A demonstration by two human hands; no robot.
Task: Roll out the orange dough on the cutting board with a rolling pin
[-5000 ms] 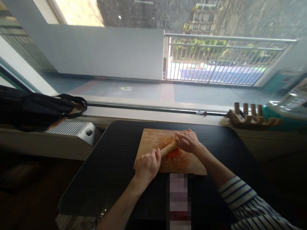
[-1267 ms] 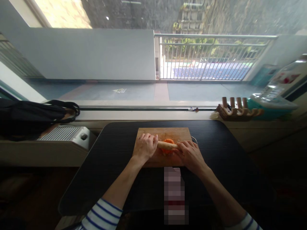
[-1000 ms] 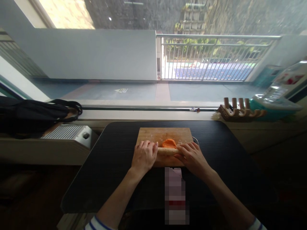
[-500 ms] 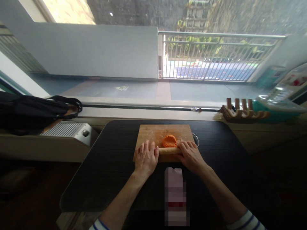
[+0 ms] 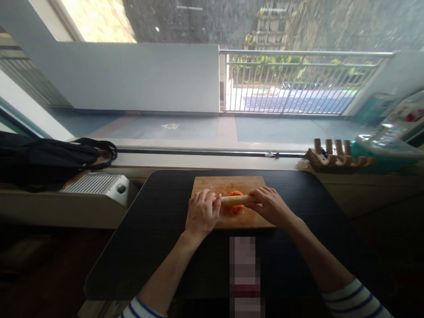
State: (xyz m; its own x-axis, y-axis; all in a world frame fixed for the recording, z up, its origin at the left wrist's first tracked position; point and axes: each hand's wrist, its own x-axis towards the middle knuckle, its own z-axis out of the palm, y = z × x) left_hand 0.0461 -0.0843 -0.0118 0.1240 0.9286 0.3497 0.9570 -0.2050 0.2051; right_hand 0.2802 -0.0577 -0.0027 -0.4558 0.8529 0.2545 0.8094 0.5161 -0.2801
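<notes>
A light wooden rolling pin [image 5: 236, 200] lies across a flat round of orange dough [image 5: 236, 209], hiding its middle. My left hand [image 5: 203, 210] is closed over the pin's left end, and my right hand [image 5: 267, 204] grips its right end. Beneath them is a wooden cutting board [image 5: 228, 181], with pale flour-like smears on its surface. Both ends of the pin are covered by my fingers.
The board rests on a black table [image 5: 159, 221]. A pixelated pinkish patch [image 5: 245, 265] lies in front of it. At the left are a black bag [image 5: 49, 159] and a heater [image 5: 114, 187]; at the right sill, a wooden rack [image 5: 331, 159] and a teal tub [image 5: 391, 154].
Both hands have pushed the rolling pin away from me, from the near edge of the dough onto its middle. The view has tilted slightly.
</notes>
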